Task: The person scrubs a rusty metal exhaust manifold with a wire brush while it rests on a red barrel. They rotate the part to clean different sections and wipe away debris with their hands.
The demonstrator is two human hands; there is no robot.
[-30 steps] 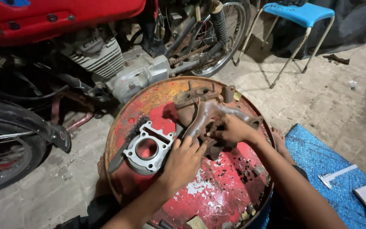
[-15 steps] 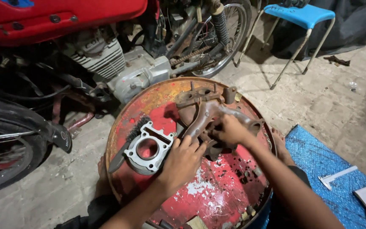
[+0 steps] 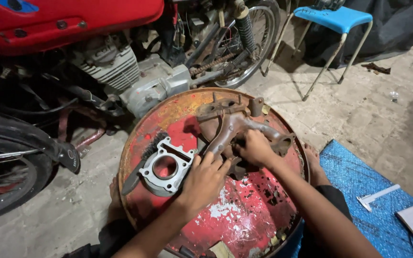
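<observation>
A rusty brown cast metal manifold (image 3: 225, 122) lies on the top of a red, rusted drum (image 3: 244, 215). My right hand (image 3: 254, 147) presses on the manifold's middle, fingers curled around it. My left hand (image 3: 205, 179) rests on the drum with its fingertips against the manifold's lower end. Just left of that hand sits a silver engine cylinder block (image 3: 167, 167) with a round bore. A dark wire brush (image 3: 144, 157) lies along the block's left side.
A red motorcycle (image 3: 72, 43) stands behind the drum, its engine (image 3: 135, 81) close to the rim and a rear wheel (image 3: 252, 40) further back. A blue stool (image 3: 338, 28) stands at the back right. A blue mat (image 3: 364, 191) with papers lies at right.
Both hands stay on the manifold; the fingers shift only slightly. The cylinder block and brush have not moved.
</observation>
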